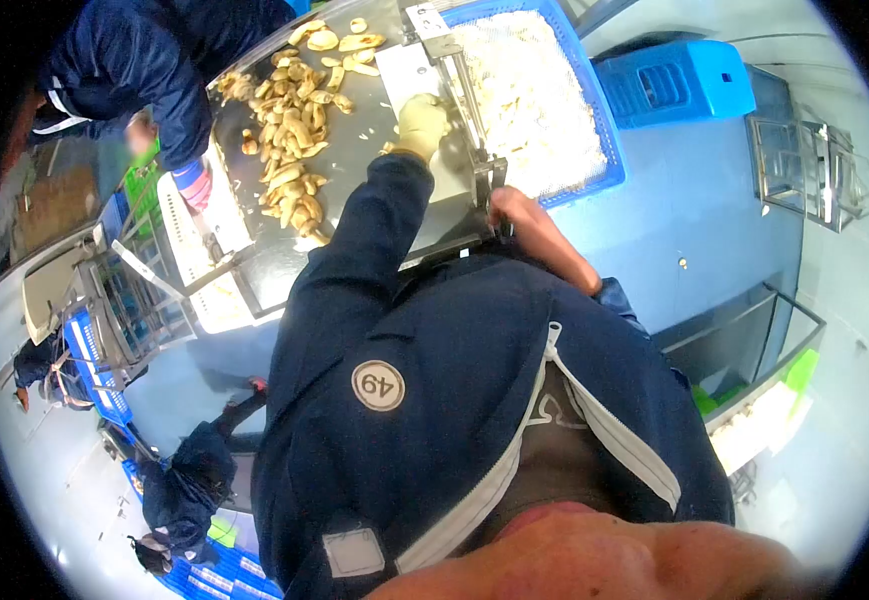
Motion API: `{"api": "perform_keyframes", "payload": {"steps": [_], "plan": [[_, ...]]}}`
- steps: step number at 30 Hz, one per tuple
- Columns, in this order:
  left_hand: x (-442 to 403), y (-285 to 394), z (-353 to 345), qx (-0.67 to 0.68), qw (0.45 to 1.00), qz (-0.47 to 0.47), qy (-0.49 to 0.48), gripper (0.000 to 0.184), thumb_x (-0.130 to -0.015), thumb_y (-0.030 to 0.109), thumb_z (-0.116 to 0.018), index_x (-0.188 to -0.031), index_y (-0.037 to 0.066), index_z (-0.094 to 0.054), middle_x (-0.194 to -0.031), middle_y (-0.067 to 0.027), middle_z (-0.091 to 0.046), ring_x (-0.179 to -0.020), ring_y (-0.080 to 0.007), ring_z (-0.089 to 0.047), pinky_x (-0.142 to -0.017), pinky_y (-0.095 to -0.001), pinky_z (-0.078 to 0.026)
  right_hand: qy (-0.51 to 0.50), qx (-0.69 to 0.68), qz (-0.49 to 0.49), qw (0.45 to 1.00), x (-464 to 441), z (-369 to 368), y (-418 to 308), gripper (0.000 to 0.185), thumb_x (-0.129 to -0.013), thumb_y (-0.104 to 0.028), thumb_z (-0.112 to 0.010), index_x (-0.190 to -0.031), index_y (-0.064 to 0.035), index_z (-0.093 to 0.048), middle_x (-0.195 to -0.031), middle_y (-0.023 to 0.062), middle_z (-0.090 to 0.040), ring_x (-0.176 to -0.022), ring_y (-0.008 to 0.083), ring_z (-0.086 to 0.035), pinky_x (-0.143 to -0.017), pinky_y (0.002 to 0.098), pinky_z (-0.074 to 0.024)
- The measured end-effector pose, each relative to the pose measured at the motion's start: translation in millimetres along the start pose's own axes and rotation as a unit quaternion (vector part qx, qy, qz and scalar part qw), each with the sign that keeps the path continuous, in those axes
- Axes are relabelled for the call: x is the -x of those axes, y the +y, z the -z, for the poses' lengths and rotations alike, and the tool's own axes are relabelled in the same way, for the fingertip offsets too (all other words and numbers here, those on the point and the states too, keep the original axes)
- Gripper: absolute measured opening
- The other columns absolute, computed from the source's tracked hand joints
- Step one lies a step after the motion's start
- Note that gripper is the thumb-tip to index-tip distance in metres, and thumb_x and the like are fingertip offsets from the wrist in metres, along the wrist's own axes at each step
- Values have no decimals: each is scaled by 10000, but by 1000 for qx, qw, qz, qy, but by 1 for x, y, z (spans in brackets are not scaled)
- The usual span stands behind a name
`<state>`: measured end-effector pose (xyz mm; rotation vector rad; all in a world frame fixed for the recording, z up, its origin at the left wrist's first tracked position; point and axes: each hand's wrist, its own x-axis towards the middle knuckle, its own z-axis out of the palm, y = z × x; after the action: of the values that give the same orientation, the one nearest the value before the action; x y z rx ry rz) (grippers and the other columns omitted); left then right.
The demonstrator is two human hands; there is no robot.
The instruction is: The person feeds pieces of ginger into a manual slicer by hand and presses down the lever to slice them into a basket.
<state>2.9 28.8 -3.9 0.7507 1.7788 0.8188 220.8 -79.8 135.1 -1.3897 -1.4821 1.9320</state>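
My left hand [422, 126], in a pale glove, lies at the white board [406, 75] beside a metal slicing frame; its fingers are closed together, and what they press or hold is hidden. My bare right hand [516, 212] is wrapped round the dark handle [495, 190] at the near end of the metal cutter [469, 105]. Peeled, yellowish-brown bananas [292, 130] lie heaped on the dark metal table [359, 160] to the left. Right of the cutter, a blue crate [609, 150] lined with white mesh holds pale slices [524, 100].
A co-worker's gloved hand [195, 187] is at a white tray [179, 225] across the table. A blue plastic stool [674, 84] stands beyond the crate. Metal racks [814, 170] are at the far right. Another person [189, 490] is at lower left near blue crates.
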Motion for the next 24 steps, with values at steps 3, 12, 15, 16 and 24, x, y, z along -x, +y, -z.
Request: {"api": "perform_keyframes", "payload": {"steps": [3, 12, 15, 16, 24], "plan": [[-20, -18, -7, -94, 995, -41, 3, 172, -833, 103, -575, -910, -4, -686, -815, -192, -684, -691, -278, -671, -668, -342, -520, -9, -61, -15, 998, -2, 0, -26, 366, -965, -340, -453, -798, -27, -546, -803, 74, -518, -768, 166, -493, -709, 285, -411], [15, 6, -6, -143, 981, -119, 49, 194, -813, 123, -583, -936, 4, -676, -934, -231, -678, -925, -359, -646, -840, -366, -481, -40, 94, 87, 991, -13, 1, 64, 273, -966, -208, -401, -845, -7, -539, -825, 114, -543, -771, 231, -510, -740, 321, -423], [8, 0, -13, -36, 999, -34, 17, 196, -826, 146, -599, -917, -11, -670, -908, -234, -679, -909, -352, -651, -823, -370, -482, -52, 131, 121, 983, -15, 3, 58, 268, -963, -208, -407, -842, -7, -537, -823, 115, -540, -767, 234, -504, -741, 321, -417], [7, -2, -16, -14, 999, -34, 13, 219, -838, 162, -611, -945, -24, -654, -907, -232, -674, -892, -337, -651, -808, -361, -482, -57, 144, 131, 979, -16, 5, 58, 268, -963, -209, -409, -841, -7, -537, -819, 112, -537, -766, 230, -501, -740, 319, -414], [47, 22, 66, -114, 911, -373, 136, 200, -844, 60, -564, -1003, -29, -646, -800, -158, -669, -655, -209, -607, -626, -306, -488, -55, 56, 69, 995, -11, 4, 45, 293, -972, -229, -410, -833, -2, -533, -801, 99, -517, -764, 216, -491, -737, 309, -405]]}}
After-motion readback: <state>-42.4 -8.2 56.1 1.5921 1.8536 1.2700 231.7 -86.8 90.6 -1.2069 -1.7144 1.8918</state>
